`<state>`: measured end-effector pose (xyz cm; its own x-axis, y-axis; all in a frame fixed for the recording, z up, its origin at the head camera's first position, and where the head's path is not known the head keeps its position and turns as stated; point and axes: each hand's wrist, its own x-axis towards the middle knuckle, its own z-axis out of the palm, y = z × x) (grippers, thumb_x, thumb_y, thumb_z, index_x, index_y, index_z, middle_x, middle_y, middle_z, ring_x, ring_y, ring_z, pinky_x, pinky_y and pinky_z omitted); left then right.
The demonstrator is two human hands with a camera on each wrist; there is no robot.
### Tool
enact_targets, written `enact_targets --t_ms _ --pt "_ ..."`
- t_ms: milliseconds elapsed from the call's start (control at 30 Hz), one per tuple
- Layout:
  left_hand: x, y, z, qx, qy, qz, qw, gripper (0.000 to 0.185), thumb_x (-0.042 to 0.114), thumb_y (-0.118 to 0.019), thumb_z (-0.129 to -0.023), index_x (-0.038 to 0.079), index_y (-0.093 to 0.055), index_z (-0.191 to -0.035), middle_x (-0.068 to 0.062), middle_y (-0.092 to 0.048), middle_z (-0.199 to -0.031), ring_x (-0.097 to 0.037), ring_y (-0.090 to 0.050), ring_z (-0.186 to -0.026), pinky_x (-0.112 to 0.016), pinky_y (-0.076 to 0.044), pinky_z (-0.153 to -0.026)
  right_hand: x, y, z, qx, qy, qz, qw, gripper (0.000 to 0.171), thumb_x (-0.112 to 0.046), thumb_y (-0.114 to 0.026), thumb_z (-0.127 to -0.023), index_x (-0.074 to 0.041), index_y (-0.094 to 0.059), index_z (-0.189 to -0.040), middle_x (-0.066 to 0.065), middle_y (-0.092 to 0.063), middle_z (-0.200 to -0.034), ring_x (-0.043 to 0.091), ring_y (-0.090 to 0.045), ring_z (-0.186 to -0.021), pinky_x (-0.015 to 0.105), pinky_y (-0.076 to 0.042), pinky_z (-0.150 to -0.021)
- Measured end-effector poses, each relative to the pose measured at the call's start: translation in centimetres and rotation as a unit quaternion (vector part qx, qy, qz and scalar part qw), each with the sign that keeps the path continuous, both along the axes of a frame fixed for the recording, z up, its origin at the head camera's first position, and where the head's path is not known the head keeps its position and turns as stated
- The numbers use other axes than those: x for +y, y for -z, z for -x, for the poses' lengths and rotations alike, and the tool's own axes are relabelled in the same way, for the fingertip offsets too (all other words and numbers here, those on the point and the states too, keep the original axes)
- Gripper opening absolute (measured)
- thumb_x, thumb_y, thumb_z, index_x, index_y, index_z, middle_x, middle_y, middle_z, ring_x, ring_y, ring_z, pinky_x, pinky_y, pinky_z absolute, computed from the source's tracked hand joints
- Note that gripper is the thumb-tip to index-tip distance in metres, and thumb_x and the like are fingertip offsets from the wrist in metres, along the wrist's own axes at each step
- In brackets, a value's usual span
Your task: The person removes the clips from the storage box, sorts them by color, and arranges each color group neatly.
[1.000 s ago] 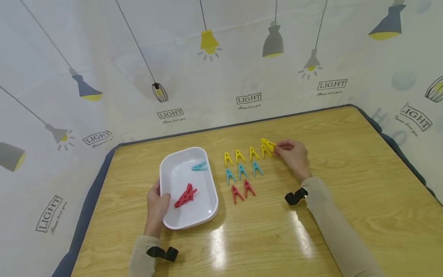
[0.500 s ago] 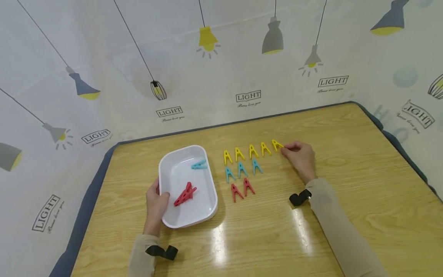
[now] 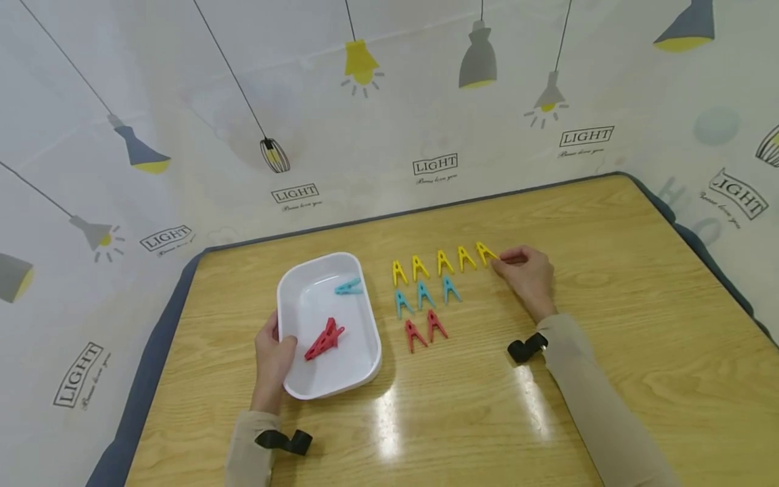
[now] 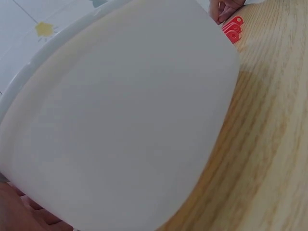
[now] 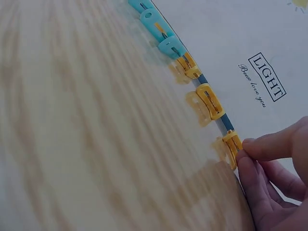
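Note:
My left hand (image 3: 274, 357) grips the near left side of a white plastic tray (image 3: 328, 392), thumb over the rim. Inside the tray lie a light-blue clothespin (image 3: 349, 287) and overlapping red clothespins (image 3: 325, 339), hard to count. With thumb and index finger, my right hand (image 3: 528, 281) pinches a leg of the yellow clothespin (image 3: 485, 253) at the right end of a row of several yellow ones. That clothespin (image 5: 232, 144) appears at the fingertips in the right wrist view. Below this row stand three blue clothespins (image 3: 425, 295), then two red ones (image 3: 435, 325).
The wooden table (image 3: 462, 419) has a dark blue edge and meets a pale wall cloth (image 3: 365, 128) printed with lamps. In the left wrist view, the tray's outer wall (image 4: 125, 125) fills most of the picture.
The yellow clothespin in my right hand has come down and right, from above its neighbour to the row's right end. My left hand keeps its grip on the tray.

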<state>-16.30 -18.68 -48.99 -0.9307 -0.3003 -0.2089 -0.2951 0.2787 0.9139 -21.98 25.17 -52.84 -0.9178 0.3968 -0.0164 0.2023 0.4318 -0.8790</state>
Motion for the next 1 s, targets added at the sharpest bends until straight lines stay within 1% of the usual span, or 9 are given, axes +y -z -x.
enact_targets --t_ms 133,267,333,400,500,567,667,833,1000 --pt "0.0 -0.2 0.1 -0.003 0.000 -0.002 1.0000 0.073 -0.012 -0.039 -0.080 -0.007 -0.036 -0.153 -0.030 -0.044 -0.153 -0.036 -0.046 -0.137 -0.049 -0.039 -0.117 0.0 -0.2 0.0 0.009 -0.001 0.009 1.000 0.024 -0.020 -0.078 -0.085 -0.002 -0.074 -0.100 0.018 -0.075 -0.099 -0.002 -0.059 -0.070 0.011 -0.047 -0.062" --pt "0.0 -0.3 0.1 0.001 0.000 0.001 1.0000 0.073 -0.012 -0.038 -0.080 -0.007 -0.036 -0.153 -0.030 -0.045 -0.152 -0.037 -0.047 -0.135 -0.049 -0.039 -0.117 -0.1 -0.5 0.0 0.008 0.002 0.023 1.000 0.023 -0.021 -0.078 -0.086 -0.003 -0.074 -0.100 0.008 -0.075 -0.092 -0.002 -0.059 -0.070 0.011 -0.048 -0.063" --pt "0.0 -0.3 0.0 0.005 -0.001 0.000 1.0000 0.073 -0.012 -0.038 -0.079 -0.007 -0.037 -0.152 -0.031 -0.046 -0.150 -0.036 -0.049 -0.134 -0.050 -0.040 -0.116 -0.1 -0.6 0.0 0.009 0.005 0.041 0.999 0.022 -0.020 -0.077 -0.087 -0.003 -0.074 -0.100 0.000 -0.073 -0.086 -0.002 -0.060 -0.069 0.011 -0.050 -0.063" --pt "0.0 -0.1 0.0 0.008 0.000 0.002 1.0000 0.074 -0.013 -0.038 -0.079 -0.007 -0.038 -0.152 -0.031 -0.047 -0.149 -0.037 -0.049 -0.133 -0.050 -0.040 -0.115 -0.1 -0.9 0.1 0.016 0.008 0.074 0.997 0.021 -0.017 -0.077 -0.087 0.000 -0.073 -0.100 -0.007 -0.070 -0.081 0.000 -0.063 -0.069 0.013 -0.054 -0.063" --pt "0.0 0.0 0.0 0.008 0.005 0.006 0.9999 0.074 -0.013 -0.038 -0.079 -0.007 -0.037 -0.152 -0.031 -0.047 -0.150 -0.036 -0.049 -0.133 -0.050 -0.040 -0.116 -0.1 -1.3 0.2 0.020 0.014 0.118 0.993 0.020 -0.014 -0.075 -0.089 0.001 -0.072 -0.101 -0.012 -0.068 -0.079 0.002 -0.067 -0.070 0.016 -0.058 -0.065" --pt "-0.1 0.1 0.0 0.007 0.006 0.008 0.9999 0.074 -0.013 -0.038 -0.079 -0.007 -0.036 -0.153 -0.030 -0.046 -0.151 -0.036 -0.048 -0.134 -0.049 -0.039 -0.117 -0.2 -1.7 0.4 0.023 0.013 0.140 0.990 0.020 -0.012 -0.075 -0.089 0.002 -0.071 -0.103 -0.011 -0.069 -0.080 0.003 -0.068 -0.072 0.019 -0.060 -0.068" --pt "-0.2 0.1 0.0 0.004 0.007 0.007 0.9999 0.075 -0.012 -0.038 -0.079 -0.006 -0.036 -0.153 -0.029 -0.045 -0.152 -0.036 -0.047 -0.135 -0.049 -0.039 -0.117 -0.6 -2.2 0.7 0.025 0.005 0.146 0.989 0.021 -0.013 -0.075 -0.090 0.001 -0.070 -0.105 -0.005 -0.071 -0.087 0.003 -0.067 -0.075 0.020 -0.061 -0.072" --pt "-0.3 0.0 0.0 0.005 0.010 -0.003 0.9999 0.077 -0.014 -0.038 -0.078 -0.005 -0.035 -0.154 -0.028 -0.043 -0.154 -0.035 -0.045 -0.138 -0.048 -0.037 -0.119 -1.8 -2.7 1.2 0.058 -0.019 0.120 0.991 0.022 -0.014 -0.073 -0.092 0.002 -0.068 -0.107 0.010 -0.073 -0.099 0.002 -0.066 -0.078 0.019 -0.060 -0.073" --pt "-0.3 0.0 0.1 0.004 0.018 -0.007 0.9998 0.080 -0.015 -0.037 -0.077 -0.003 -0.033 -0.156 -0.025 -0.039 -0.158 -0.035 -0.040 -0.143 -0.047 -0.033 -0.122 -3.0 -2.8 1.6 0.091 -0.035 0.125 0.987 0.021 -0.011 -0.070 -0.093 0.005 -0.066 -0.106 0.015 -0.073 -0.098 0.002 -0.067 -0.076 0.023 -0.061 -0.074"
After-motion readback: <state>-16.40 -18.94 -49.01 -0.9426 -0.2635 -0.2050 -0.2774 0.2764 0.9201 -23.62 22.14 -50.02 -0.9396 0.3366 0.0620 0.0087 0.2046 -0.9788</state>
